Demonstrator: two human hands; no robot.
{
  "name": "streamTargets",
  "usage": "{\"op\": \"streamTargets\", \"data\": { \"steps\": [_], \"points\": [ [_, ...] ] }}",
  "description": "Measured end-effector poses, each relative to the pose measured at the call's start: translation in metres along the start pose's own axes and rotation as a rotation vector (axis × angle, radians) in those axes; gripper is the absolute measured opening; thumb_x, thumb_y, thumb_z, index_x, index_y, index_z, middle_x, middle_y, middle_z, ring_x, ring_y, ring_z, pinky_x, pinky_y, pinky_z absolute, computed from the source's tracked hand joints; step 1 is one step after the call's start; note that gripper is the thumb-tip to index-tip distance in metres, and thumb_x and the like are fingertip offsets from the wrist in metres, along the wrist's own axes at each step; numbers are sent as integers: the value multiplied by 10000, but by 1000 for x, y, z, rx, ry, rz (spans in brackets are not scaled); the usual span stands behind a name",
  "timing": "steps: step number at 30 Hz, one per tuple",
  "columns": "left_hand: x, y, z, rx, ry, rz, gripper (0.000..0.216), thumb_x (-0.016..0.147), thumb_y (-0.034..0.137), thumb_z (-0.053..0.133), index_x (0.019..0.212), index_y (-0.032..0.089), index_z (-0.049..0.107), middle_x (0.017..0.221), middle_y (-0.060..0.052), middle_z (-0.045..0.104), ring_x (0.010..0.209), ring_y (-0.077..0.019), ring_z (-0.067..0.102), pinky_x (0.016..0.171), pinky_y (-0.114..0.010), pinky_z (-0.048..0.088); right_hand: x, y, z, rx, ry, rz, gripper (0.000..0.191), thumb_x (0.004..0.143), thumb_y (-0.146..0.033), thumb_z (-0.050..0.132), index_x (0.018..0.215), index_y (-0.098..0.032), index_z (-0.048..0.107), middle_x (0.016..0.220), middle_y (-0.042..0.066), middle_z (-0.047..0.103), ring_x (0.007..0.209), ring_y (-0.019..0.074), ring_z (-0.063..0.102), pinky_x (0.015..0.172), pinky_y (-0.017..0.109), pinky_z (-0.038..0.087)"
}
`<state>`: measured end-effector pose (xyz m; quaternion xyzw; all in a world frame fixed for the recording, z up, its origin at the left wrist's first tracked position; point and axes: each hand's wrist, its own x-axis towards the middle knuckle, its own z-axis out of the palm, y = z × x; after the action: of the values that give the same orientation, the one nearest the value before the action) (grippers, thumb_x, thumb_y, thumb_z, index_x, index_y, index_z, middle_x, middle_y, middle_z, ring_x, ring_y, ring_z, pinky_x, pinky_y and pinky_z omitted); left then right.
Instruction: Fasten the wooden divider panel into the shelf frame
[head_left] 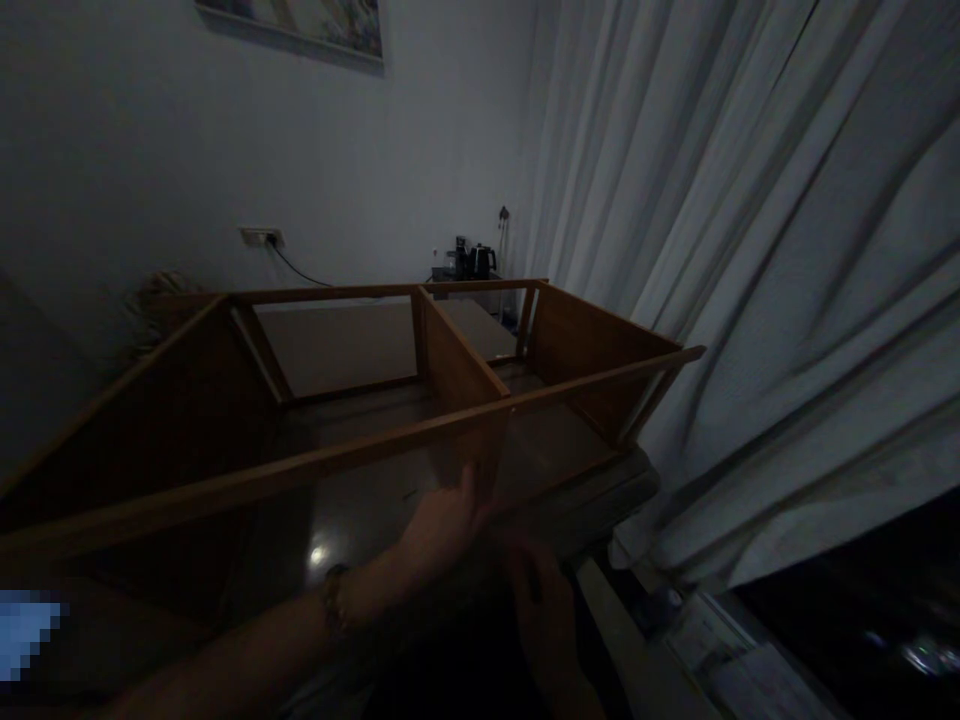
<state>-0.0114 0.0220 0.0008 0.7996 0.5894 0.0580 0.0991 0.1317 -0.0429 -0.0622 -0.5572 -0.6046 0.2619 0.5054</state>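
A wooden shelf unit (330, 460) lies on its back with its open side upward, a divider board (465, 350) crossing its middle. My left hand (442, 520), a bracelet at its wrist, reaches to the divider's lower near end. Its thumb points up along the wood, and its other fingers bend around the joint with the lower rail. Just right of it, my right hand (540, 595) is low beside the unit's near side, its fingers curled in. Dimness and blur hide anything between them. Under the unit's near edge is a folded, padded cloth (615, 490).
White curtains (720, 250) hang along the right side. At the far wall, a black kettle (481, 262) stands on a small table, and a cable runs from a wall socket (260, 238). Papers or boxes (709, 630) lie low at right.
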Motion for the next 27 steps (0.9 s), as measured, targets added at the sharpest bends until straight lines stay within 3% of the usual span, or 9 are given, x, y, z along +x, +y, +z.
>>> {"op": "streamTargets", "data": {
  "steps": [4,9,16,21,27],
  "points": [
    [-2,1,-2,-13,10,12,494,863,449,229,1175,71,287,817,-121,661,707,-197,643,550,-252,426,2,2,1,196,40,162,284,851,-349,407,1073,-191,487,808,40,639,687,147,596,610,233,456],
    [-2,1,-1,-17,46,23,515,859,464,229,1185,68,273,803,-117,664,690,-199,642,543,-252,424,5,5,0,377,-26,253,292,829,-353,450,1073,-194,465,664,-18,610,552,125,567,539,219,447],
    [-2,2,-5,-20,-16,10,504,862,439,256,1189,56,264,828,-138,659,721,-202,642,560,-245,425,2,2,-2,253,-98,187,229,823,-333,472,1003,-204,527,876,32,634,749,152,598,623,216,463],
    [-1,-1,1,-4,28,34,531,861,463,214,1193,51,262,808,-133,658,716,-211,640,568,-264,434,1,-7,-6,139,-174,110,215,779,-315,546,958,-198,562,870,36,645,769,168,607,685,241,472],
    [-1,-2,3,16,9,32,536,859,472,198,1209,69,243,806,-128,657,702,-207,641,560,-260,434,1,-8,-6,75,-179,32,178,804,-293,508,941,-212,588,919,39,657,838,175,618,740,248,471]
  ]
}}
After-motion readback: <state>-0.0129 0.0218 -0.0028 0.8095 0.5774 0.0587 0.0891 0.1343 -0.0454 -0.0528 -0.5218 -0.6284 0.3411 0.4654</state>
